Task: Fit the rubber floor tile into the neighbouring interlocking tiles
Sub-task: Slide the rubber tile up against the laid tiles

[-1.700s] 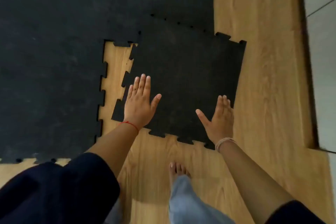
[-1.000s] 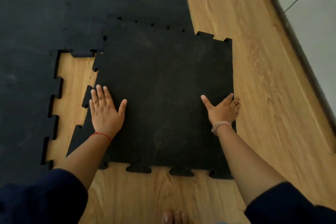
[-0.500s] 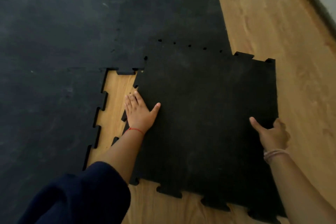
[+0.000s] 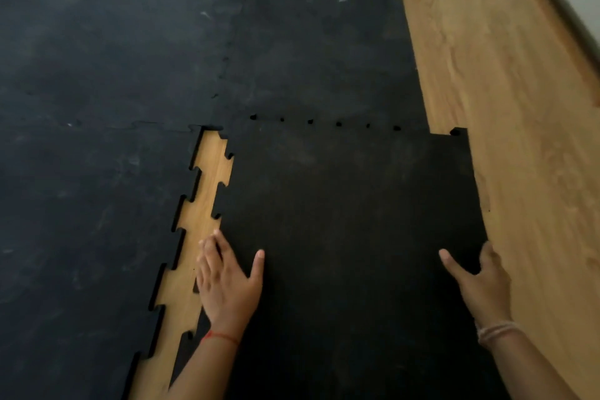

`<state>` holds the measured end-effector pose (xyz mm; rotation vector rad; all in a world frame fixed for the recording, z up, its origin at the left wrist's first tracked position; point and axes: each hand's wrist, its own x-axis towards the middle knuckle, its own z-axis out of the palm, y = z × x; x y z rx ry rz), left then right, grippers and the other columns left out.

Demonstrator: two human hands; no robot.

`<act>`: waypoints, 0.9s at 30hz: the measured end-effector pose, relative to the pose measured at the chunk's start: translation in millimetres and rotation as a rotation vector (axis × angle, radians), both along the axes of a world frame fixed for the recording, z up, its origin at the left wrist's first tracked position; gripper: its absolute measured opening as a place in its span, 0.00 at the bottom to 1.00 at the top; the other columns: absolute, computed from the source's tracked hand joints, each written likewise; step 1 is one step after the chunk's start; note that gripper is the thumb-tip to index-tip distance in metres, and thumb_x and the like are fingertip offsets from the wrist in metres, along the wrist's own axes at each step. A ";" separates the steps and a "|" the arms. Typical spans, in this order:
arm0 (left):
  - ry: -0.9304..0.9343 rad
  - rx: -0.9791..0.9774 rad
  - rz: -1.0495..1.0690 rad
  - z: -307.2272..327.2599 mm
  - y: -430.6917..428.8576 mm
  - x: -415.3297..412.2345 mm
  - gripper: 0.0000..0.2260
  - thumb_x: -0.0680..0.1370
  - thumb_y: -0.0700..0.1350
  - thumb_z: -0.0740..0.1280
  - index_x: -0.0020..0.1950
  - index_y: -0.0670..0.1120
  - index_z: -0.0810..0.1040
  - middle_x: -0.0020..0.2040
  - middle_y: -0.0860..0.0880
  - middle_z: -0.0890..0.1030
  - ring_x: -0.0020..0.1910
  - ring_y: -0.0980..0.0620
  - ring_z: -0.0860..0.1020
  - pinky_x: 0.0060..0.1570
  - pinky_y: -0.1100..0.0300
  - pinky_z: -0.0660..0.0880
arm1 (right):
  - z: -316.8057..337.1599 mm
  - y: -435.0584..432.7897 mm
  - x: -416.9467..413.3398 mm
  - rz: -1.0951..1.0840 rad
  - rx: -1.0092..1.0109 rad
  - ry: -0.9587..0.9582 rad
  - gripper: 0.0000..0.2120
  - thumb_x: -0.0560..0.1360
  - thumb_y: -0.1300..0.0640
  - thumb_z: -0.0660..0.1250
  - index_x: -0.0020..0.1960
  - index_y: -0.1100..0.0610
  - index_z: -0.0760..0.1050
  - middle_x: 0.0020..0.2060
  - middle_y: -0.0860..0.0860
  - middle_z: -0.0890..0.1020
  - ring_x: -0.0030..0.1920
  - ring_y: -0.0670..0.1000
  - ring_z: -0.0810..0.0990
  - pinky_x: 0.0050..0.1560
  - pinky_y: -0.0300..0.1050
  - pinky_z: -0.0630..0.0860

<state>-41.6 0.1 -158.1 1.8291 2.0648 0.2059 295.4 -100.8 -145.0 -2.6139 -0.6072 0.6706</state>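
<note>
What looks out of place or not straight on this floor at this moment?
The loose black rubber floor tile is not seated. A strip of bare wooden floor shows between its left toothed edge and the laid black interlocking tiles. Its right edge juts past the mat onto wood. Both hands, left and right, are on it.

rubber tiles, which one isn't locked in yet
The loose tile under both hands: a strip of wooden floor separates its left teeth from the laid tiles.

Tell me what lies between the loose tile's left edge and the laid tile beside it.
In the head view, only a strip of bare wood floor separates the loose tile from the laid tile; the left hand overlaps that gap.
</note>
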 end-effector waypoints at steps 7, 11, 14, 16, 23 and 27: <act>0.073 0.008 -0.221 3.5 26.0 17.8 0.34 0.75 0.64 0.44 0.72 0.46 0.33 0.72 0.47 0.30 0.68 0.52 0.26 0.67 0.56 0.30 | 12.1 96.4 -13.6 0.514 -0.119 -0.423 0.42 0.72 0.35 0.56 0.74 0.58 0.44 0.75 0.58 0.44 0.74 0.57 0.42 0.71 0.55 0.45; 0.054 -0.002 -0.376 -2.0 38.9 43.4 0.35 0.74 0.66 0.39 0.70 0.46 0.30 0.70 0.48 0.27 0.66 0.53 0.24 0.66 0.56 0.29 | 10.1 200.2 -27.4 0.790 -0.060 -0.444 0.41 0.73 0.33 0.53 0.74 0.58 0.45 0.75 0.57 0.46 0.74 0.56 0.43 0.71 0.53 0.44; 0.051 -0.004 -0.373 -8.1 40.5 45.8 0.36 0.72 0.69 0.35 0.69 0.48 0.27 0.69 0.51 0.25 0.66 0.54 0.24 0.65 0.57 0.28 | 6.3 260.1 -36.1 0.842 -0.041 -0.419 0.41 0.73 0.32 0.52 0.74 0.60 0.50 0.74 0.58 0.54 0.73 0.57 0.50 0.71 0.52 0.48; 0.052 -0.006 -0.378 -8.9 41.2 43.6 0.35 0.71 0.69 0.34 0.67 0.49 0.25 0.67 0.52 0.23 0.67 0.55 0.24 0.64 0.57 0.27 | 4.4 278.1 -41.8 0.814 0.022 -0.448 0.39 0.72 0.33 0.54 0.68 0.64 0.62 0.68 0.61 0.66 0.68 0.60 0.61 0.66 0.53 0.59; 0.018 0.037 -0.368 -5.6 40.0 39.6 0.35 0.74 0.68 0.37 0.69 0.48 0.27 0.70 0.52 0.27 0.68 0.54 0.26 0.64 0.60 0.23 | 12.4 294.0 -46.4 0.751 0.189 -0.388 0.32 0.71 0.34 0.60 0.51 0.65 0.75 0.49 0.61 0.77 0.55 0.60 0.72 0.53 0.50 0.68; 0.063 0.072 -0.332 -8.6 37.0 9.9 0.35 0.74 0.68 0.39 0.71 0.48 0.31 0.72 0.51 0.32 0.70 0.54 0.30 0.65 0.59 0.26 | 15.2 288.9 -70.7 0.740 0.419 -0.358 0.27 0.71 0.37 0.62 0.43 0.64 0.76 0.44 0.60 0.78 0.50 0.59 0.74 0.49 0.47 0.66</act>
